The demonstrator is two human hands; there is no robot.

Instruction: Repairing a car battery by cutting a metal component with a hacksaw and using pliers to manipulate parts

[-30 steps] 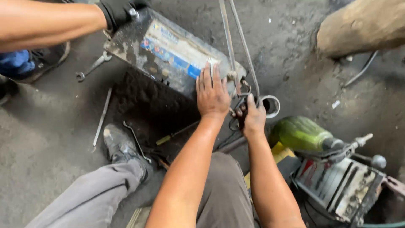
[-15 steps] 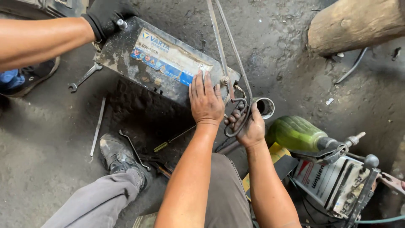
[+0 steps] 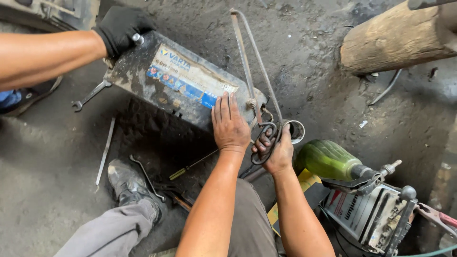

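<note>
At far left, a co-worker's black-gloved hand [image 3: 121, 29] grips the upper corner of a large, grimy, dark rectangular car battery with a blue-and-white label [image 3: 178, 88], which lies on the dirty grey concrete floor [image 3: 43, 190] beside a steel open-end spanner [image 3: 90, 95]. The person's left hand [image 3: 230, 123] lies flat, fingers spread, on the battery's near end. The right hand [image 3: 275, 150], just beside, has its fingers curled tight around the looped handle of a rusty metal hacksaw frame [image 3: 254, 71]; a green plastic bottle [image 3: 328, 159] lies to the right.

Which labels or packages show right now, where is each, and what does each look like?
Battery label: on the side face of the large battery under the left hand; long rectangle, pale with a blue strip.
Smaller battery's label: lower right, beside the green bottle; white with red and dark print.
</note>
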